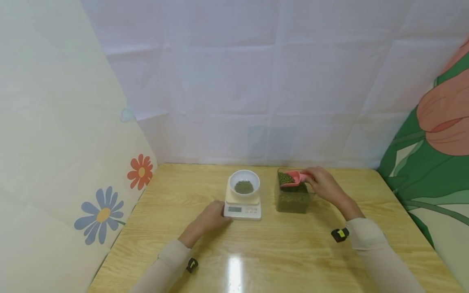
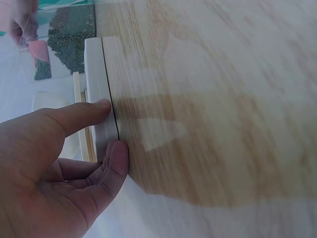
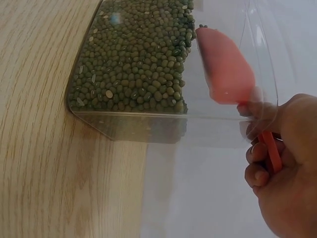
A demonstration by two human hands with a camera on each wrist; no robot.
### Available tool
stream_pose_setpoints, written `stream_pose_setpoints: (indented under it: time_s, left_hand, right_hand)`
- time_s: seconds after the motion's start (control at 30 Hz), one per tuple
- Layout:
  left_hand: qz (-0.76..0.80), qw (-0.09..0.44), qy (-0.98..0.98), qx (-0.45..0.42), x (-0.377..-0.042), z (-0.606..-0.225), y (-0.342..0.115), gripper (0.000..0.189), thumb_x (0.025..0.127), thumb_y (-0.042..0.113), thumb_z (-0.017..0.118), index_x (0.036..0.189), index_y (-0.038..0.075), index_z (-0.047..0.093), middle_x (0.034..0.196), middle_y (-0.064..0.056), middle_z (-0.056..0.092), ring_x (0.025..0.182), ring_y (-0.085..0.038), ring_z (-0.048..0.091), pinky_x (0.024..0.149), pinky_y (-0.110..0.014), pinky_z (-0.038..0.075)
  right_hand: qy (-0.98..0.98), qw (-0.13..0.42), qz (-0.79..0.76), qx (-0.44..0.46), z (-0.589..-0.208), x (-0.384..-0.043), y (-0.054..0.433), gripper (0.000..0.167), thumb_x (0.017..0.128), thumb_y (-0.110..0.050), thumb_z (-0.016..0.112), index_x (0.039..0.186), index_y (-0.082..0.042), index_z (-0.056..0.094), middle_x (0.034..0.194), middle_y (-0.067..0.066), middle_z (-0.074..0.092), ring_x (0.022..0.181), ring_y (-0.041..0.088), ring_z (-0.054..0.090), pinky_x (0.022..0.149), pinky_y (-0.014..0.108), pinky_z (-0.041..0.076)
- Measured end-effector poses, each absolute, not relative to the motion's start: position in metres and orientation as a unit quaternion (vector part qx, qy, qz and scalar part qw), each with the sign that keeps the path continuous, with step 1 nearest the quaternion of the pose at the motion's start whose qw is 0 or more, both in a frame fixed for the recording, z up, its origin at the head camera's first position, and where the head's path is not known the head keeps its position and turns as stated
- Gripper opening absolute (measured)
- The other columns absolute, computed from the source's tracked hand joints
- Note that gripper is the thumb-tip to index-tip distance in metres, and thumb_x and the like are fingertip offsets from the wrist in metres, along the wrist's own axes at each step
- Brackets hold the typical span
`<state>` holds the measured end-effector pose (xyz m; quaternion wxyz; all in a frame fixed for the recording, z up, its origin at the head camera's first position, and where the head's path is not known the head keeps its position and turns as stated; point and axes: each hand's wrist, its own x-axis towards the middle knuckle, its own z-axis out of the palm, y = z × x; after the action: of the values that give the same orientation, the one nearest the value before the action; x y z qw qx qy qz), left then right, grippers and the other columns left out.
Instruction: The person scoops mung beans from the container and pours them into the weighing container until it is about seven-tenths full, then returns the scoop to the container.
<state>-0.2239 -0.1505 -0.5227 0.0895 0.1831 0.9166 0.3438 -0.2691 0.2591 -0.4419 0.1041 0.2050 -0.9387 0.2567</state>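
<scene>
My right hand (image 1: 325, 186) grips the handle of a pink scoop (image 1: 295, 177). The scoop sits in the upper part of a clear plastic container (image 3: 163, 124), just above the green mung beans (image 3: 133, 59) filling its lower part. Beans lie in the scoop's bowl, seen also in the left wrist view. My left hand (image 1: 213, 215) holds the near left corner of a white kitchen scale (image 1: 242, 215), thumb (image 2: 94, 111) on its front edge and fingers curled at its side. On the scale stands a white bowl (image 1: 255, 179) with some mung beans (image 1: 244, 187) in it.
The scale and container stand side by side on a wood-grain table (image 1: 278, 252), with a gap between them. A white cloth backdrop (image 1: 220, 81) hangs behind the table, and flower-printed sheets (image 1: 55, 142) flank it. Small black devices (image 1: 340, 235) are worn at both wrists.
</scene>
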Motion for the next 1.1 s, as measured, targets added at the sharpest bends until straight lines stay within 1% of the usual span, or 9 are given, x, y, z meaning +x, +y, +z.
stream_pose_setpoints:
  time_s: [0.13, 0.27, 0.53, 0.7, 0.87, 1.1]
  left_hand:
    - [0.345, 0.092, 0.916, 0.184, -0.2241, -0.523, -0.1506, 0.031, 0.089, 0.014, 0.083, 0.114, 0.0, 0.071, 0.096, -0.006, 0.072, 0.08, -0.015, 0.063, 0.077, -0.035, 0.06]
    - [0.341, 0.091, 0.918, 0.182, -0.2233, -0.5217, -0.15, 0.032, 0.089, 0.014, 0.083, 0.115, 0.0, 0.071, 0.098, -0.007, 0.072, 0.081, -0.015, 0.063, 0.078, -0.035, 0.06]
    - [0.338, 0.089, 0.92, 0.179, -0.2217, -0.5205, -0.15, 0.034, 0.089, 0.015, 0.084, 0.117, 0.0, 0.071, 0.099, -0.008, 0.071, 0.083, -0.016, 0.063, 0.081, -0.038, 0.061]
    - [0.339, 0.088, 0.92, 0.176, -0.2211, -0.521, -0.1495, 0.033, 0.089, 0.016, 0.084, 0.116, 0.001, 0.071, 0.099, -0.008, 0.071, 0.083, -0.016, 0.063, 0.081, -0.039, 0.061]
    - [0.341, 0.089, 0.919, 0.176, -0.2219, -0.5216, -0.1497, 0.036, 0.089, 0.016, 0.083, 0.118, -0.001, 0.07, 0.1, -0.008, 0.07, 0.085, -0.016, 0.062, 0.082, -0.039, 0.061]
    - [0.337, 0.087, 0.921, 0.177, -0.2214, -0.5206, -0.1498, 0.038, 0.089, 0.017, 0.084, 0.12, -0.001, 0.07, 0.102, -0.009, 0.07, 0.087, -0.017, 0.062, 0.085, -0.041, 0.061]
  right_hand:
    - [-0.935, 0.111, 0.264, 0.208, -0.4431, -0.2689, 0.2605, 0.021, 0.103, -0.004, 0.065, 0.119, 0.008, 0.072, 0.112, 0.027, 0.073, 0.105, 0.044, 0.066, 0.091, 0.062, 0.054]
    - [-0.934, 0.113, 0.268, 0.208, -0.4431, -0.2681, 0.2614, 0.02, 0.103, -0.004, 0.065, 0.118, 0.008, 0.073, 0.109, 0.025, 0.073, 0.102, 0.042, 0.065, 0.088, 0.06, 0.054]
    - [-0.934, 0.111, 0.274, 0.2, -0.4406, -0.266, 0.2623, 0.023, 0.105, -0.006, 0.063, 0.121, 0.008, 0.071, 0.112, 0.027, 0.072, 0.103, 0.043, 0.065, 0.088, 0.062, 0.054]
    - [-0.934, 0.11, 0.275, 0.198, -0.4401, -0.2656, 0.2632, 0.022, 0.105, -0.005, 0.064, 0.121, 0.008, 0.071, 0.109, 0.025, 0.072, 0.099, 0.04, 0.065, 0.084, 0.057, 0.054]
    - [-0.935, 0.111, 0.273, 0.199, -0.4389, -0.2644, 0.2639, 0.022, 0.105, -0.006, 0.064, 0.121, 0.008, 0.071, 0.108, 0.024, 0.072, 0.097, 0.037, 0.065, 0.081, 0.053, 0.053]
    - [-0.933, 0.107, 0.281, 0.199, -0.4365, -0.2614, 0.2654, 0.026, 0.106, -0.008, 0.062, 0.125, 0.008, 0.07, 0.113, 0.027, 0.071, 0.102, 0.042, 0.066, 0.085, 0.06, 0.054]
